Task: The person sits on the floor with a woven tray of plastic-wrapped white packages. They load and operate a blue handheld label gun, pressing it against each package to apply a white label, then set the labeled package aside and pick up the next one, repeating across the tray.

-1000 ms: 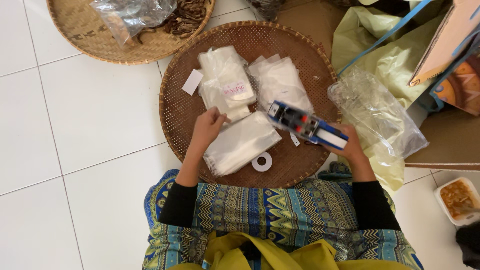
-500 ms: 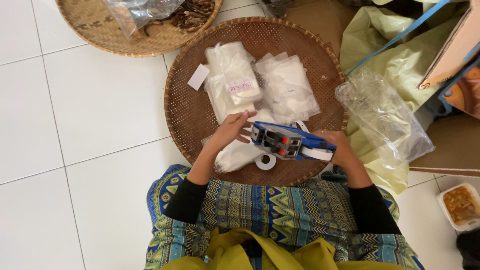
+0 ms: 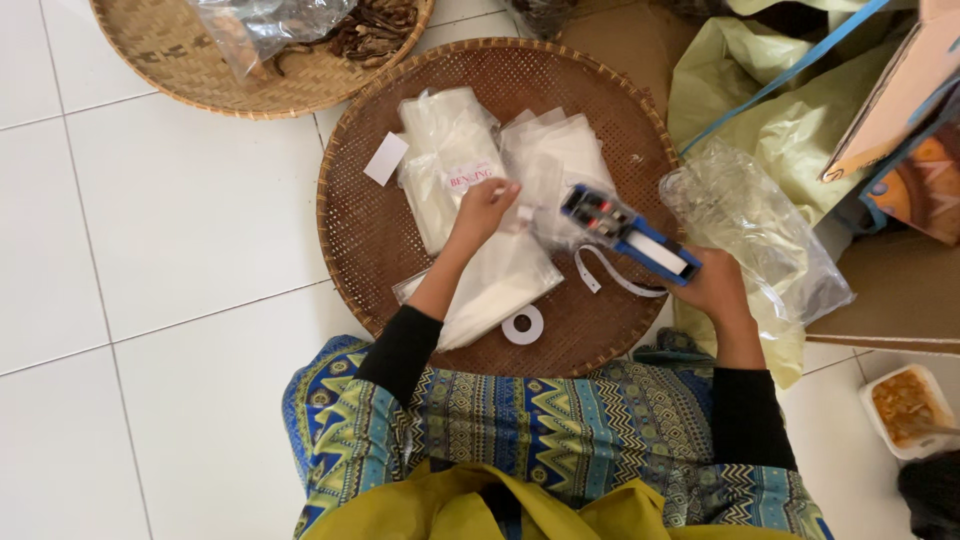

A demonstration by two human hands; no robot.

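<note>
Risen toward twelve o'clock, left hand [image 3: 484, 208] pinches a clear packet [image 3: 445, 160]; right hand [image 3: 712, 288] grips the blue label gun [image 3: 630, 234] at three o'clock.

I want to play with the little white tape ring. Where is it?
In the head view, the white tape ring lies on the round woven tray, near its front edge, beside the clear plastic bag under the left forearm.
</note>
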